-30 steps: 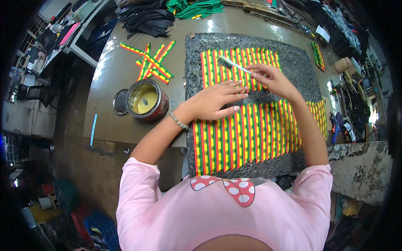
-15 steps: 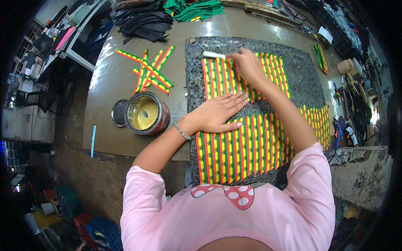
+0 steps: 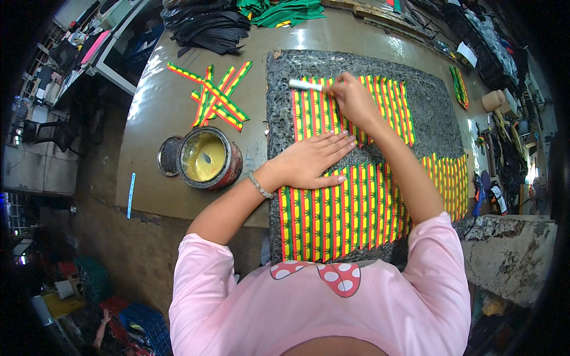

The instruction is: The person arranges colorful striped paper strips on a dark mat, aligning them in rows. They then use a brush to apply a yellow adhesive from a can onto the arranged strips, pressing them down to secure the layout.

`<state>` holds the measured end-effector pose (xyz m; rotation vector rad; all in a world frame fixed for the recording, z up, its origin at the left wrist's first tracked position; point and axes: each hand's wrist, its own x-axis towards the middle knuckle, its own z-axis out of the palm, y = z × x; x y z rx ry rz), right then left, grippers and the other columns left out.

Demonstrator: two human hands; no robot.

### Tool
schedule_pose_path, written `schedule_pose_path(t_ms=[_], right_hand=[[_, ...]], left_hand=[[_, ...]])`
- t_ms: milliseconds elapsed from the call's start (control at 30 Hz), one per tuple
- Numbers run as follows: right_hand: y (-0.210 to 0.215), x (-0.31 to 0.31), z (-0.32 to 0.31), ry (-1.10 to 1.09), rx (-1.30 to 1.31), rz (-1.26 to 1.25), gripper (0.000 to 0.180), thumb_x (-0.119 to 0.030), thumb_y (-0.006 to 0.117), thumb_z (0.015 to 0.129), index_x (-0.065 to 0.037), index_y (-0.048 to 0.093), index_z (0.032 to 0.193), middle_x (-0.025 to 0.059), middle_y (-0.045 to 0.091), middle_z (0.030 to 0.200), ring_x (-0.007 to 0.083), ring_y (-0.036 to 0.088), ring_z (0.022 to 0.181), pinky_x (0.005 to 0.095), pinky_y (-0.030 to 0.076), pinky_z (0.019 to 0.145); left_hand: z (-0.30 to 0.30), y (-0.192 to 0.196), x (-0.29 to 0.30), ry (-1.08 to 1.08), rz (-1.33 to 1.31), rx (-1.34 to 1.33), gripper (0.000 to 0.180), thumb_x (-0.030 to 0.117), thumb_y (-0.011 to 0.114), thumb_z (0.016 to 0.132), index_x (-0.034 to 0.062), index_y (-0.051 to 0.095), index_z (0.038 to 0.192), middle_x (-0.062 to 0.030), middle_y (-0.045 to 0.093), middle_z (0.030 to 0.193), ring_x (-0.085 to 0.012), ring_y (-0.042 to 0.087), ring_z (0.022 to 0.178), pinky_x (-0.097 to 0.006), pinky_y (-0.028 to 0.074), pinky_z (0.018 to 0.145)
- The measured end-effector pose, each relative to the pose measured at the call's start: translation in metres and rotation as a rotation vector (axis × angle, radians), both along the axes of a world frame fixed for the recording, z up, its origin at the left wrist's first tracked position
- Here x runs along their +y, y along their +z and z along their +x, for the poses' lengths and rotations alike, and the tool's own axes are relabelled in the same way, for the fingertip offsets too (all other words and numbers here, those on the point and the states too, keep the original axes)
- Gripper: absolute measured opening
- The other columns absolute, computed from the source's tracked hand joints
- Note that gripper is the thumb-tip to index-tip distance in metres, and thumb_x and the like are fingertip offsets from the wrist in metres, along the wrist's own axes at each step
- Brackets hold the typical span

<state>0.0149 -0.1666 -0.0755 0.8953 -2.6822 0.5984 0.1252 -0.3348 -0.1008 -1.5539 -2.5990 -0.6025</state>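
My right hand (image 3: 355, 102) pinches a white-ended brush (image 3: 306, 85), its end lying over the top left of the upper row of strips (image 3: 389, 107). Red, yellow and green stripes with dark leaf shapes run along these strips. My left hand (image 3: 320, 157) lies flat, fingers stretched, across the lower left of that row and the top of the lower row (image 3: 332, 213). Both rows rest side by side on a dark mottled board (image 3: 436, 113). Left of my left hand stands an open can (image 3: 233, 166) of yellowish paste (image 3: 209, 155), with a small greyish patch in it.
Loose matching strips (image 3: 217, 98) cross each other on the brown table (image 3: 142, 113) beyond the can. A round lid (image 3: 169, 155) leans beside it. Black strips (image 3: 211, 32) and green pieces (image 3: 291, 12) lie at the far edge. Another person's arm (image 3: 102, 329) shows at lower left.
My right hand and the brush have moved slightly down over the upper row. My left hand stays pressed flat. Another person's arm has come into view at lower left.
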Motion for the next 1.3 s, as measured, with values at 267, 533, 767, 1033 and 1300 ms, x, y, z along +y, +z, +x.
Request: schedule_pose_path(t_ms=[267,533,767,1033,1300], right_hand=[[0.021,0.036,0.018,-0.064,0.384,0.098,0.031,-0.001,0.06,0.077,-0.012,0.069,0.104,0.0067,0.061,0.096,0.0272,0.059,0.09,0.0395,0.046,0.076],[0.019,0.033,0.056,-0.038,-0.064,0.083,0.022,-0.004,0.063,0.081,-0.01,0.072,0.1,0.0124,0.061,0.09,0.0303,0.06,0.086,0.0412,0.049,0.075],[0.003,0.0,-0.033,-0.123,0.205,0.044,0.021,-0.006,0.059,0.084,-0.011,0.071,0.101,0.0142,0.062,0.091,0.0327,0.061,0.087,0.0426,0.049,0.077],[0.015,0.036,0.041,0.211,-0.264,-0.158,0.02,-0.004,0.061,0.083,-0.01,0.071,0.099,0.0109,0.063,0.093,0.029,0.062,0.088,0.0393,0.05,0.078],[0.013,-0.032,-0.031,-0.075,0.224,0.026,0.019,0.0,0.061,0.084,-0.007,0.07,0.1,0.0119,0.06,0.095,0.0298,0.062,0.085,0.0367,0.05,0.076]], left_hand=[[0.001,0.0,0.0,0.005,0.019,-0.01,0.073,0.05,0.037,0.097,-0.0054,0.027,0.144,-0.0221,0.027,0.151,-0.0306,0.023,0.143,-0.041,0.017,0.117],[0.0,-0.002,-0.001,0.004,-0.007,0.0,0.072,0.049,0.038,0.097,-0.0053,0.028,0.144,-0.022,0.028,0.151,-0.0309,0.024,0.142,-0.041,0.017,0.117],[0.0,-0.002,-0.001,-0.005,0.032,0.001,0.073,0.049,0.039,0.097,-0.0046,0.028,0.144,-0.0212,0.027,0.151,-0.0309,0.025,0.142,-0.041,0.017,0.118],[0.0,-0.004,-0.001,0.0,0.019,0.008,0.074,0.051,0.037,0.097,-0.0047,0.028,0.144,-0.0207,0.029,0.151,-0.03,0.024,0.143,-0.04,0.017,0.118],[-0.001,-0.015,-0.001,-0.014,0.103,0.032,0.074,0.052,0.038,0.096,-0.0047,0.03,0.143,-0.0222,0.031,0.149,-0.0307,0.026,0.142,-0.041,0.018,0.118]])
